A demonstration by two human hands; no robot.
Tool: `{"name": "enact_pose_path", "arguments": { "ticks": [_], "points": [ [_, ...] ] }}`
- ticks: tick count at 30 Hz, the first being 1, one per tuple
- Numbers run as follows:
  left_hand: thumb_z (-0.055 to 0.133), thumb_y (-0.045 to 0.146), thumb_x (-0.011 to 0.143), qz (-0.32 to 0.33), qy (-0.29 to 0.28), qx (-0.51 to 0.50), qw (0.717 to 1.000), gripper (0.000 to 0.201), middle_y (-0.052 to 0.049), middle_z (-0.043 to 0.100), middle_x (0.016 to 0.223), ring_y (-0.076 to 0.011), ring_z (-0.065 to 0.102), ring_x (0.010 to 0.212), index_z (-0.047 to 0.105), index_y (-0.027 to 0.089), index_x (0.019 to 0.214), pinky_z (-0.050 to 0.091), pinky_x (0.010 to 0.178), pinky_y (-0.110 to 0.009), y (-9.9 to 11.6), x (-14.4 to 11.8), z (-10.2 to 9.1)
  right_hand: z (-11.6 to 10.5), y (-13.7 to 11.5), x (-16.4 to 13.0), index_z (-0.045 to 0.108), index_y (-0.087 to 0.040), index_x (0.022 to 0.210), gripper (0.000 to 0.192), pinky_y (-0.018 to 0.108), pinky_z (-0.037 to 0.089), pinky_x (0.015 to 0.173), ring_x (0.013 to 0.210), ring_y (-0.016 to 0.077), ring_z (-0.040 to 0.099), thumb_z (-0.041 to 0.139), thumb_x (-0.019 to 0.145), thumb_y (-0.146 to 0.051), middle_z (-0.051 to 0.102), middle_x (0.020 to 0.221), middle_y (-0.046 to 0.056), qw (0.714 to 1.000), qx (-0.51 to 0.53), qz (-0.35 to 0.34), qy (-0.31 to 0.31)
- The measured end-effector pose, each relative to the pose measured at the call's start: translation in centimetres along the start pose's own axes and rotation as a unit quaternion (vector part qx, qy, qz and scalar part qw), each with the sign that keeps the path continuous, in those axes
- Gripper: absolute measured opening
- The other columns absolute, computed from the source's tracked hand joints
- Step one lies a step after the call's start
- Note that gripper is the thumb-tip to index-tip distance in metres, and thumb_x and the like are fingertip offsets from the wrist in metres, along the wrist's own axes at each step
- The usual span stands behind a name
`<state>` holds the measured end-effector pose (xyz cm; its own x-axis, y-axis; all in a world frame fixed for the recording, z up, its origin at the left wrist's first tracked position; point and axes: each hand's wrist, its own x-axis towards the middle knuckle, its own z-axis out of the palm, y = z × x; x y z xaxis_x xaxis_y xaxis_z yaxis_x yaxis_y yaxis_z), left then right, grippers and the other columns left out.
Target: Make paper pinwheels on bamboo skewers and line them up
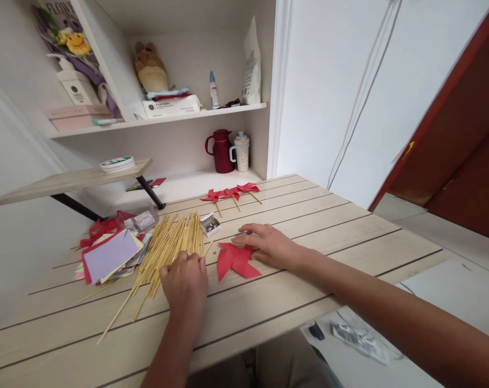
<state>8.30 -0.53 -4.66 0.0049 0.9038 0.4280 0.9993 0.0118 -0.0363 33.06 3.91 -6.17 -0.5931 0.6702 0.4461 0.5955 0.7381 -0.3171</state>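
Nearby, sticks [167, 245] (table edge [269, 323] close)

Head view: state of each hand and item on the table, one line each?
Left hand: fingers curled, resting on the sticks.
Right hand: flat, fingers spread, touching the folded pinwheel.
Red folded paper pinwheel: flat on the table, no stick.
Thin bamboo sticks: loose fanned pile.
Finished red pinwheels on sticks: lying flat.
Coloured paper sheets: untidy stack.
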Motion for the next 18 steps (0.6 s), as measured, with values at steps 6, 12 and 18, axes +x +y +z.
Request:
{"name": "enact_pose_path", "arguments": {
  "ticks": [6,12,18],
  "points": [
    [0.044,0.030,0.093,-0.014,-0.020,0.021,0.999,0.031,-0.009,0.064,0.087,-0.0242,0.061,0.080,0.072,0.019,0.085,0.030,0.074,-0.039,-0.2,0.0,0.2,1.0,0.8,0.9,0.076,-0.026,0.096,0.017,0.040,0.046,0.093,0.100,0.0234,0.065,0.061,0.091,-0.030,0.073,0.107,0.008,0.999,0.048,0.018,0.013],
    [0.053,0.027,0.088,-0.008,0.016,0.020,1.000,0.023,-0.012,0.064,0.105,-0.0286,0.059,0.093,0.069,0.020,0.104,0.034,0.082,-0.043,-0.1,-0.4,0.1,-0.1,1.1,0.3,0.074,-0.022,0.092,0.014,0.036,0.051,0.086,0.093,0.0211,0.065,0.060,0.089,-0.025,0.071,0.100,0.007,0.981,0.150,0.111,0.049],
    [0.053,0.021,0.090,0.095,0.123,-0.055,0.986,0.032,-0.015,0.060,0.129,-0.0309,0.053,0.116,0.065,0.023,0.119,0.033,0.098,-0.048,0.0,-1.2,-0.1,-0.2,0.3,0.5,0.050,-0.031,0.141,0.068,0.044,0.042,0.102,0.125,0.0253,0.055,0.059,0.078,-0.006,0.057,0.138,0.009,0.996,0.079,0.034,0.012]
  ]
}}
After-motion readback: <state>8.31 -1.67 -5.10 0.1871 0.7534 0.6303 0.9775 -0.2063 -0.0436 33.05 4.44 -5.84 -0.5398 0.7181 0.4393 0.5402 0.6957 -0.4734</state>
